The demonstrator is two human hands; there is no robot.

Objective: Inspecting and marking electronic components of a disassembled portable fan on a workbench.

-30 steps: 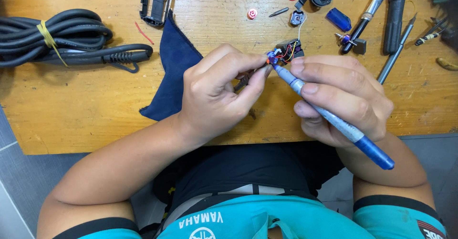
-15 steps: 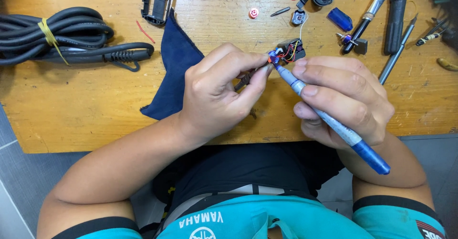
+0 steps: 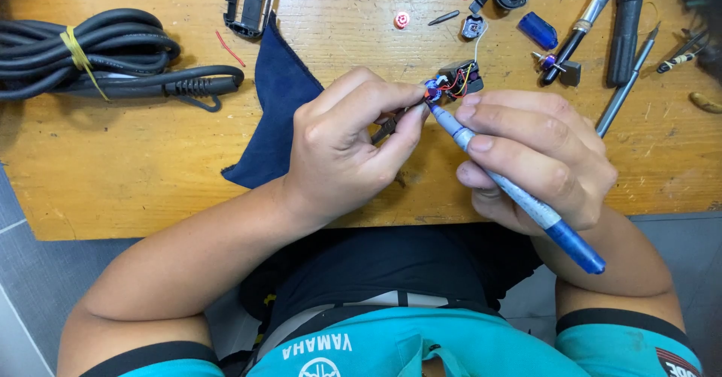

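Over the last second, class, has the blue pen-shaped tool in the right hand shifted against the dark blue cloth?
No. The blue pen-shaped tool keeps its place and slant beside the dark blue cloth, its tip at the small wired part.

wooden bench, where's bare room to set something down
Bare wood lies on the wooden bench below the coiled black cable, left of the dark blue cloth, and right of the right hand. The top right, around the black-handled screwdriver, is crowded.

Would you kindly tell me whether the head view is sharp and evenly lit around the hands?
Head view: left hand, right hand and blue pen-like tool look sharp; light is soft and even on the wooden table; the top right corner falls dark.
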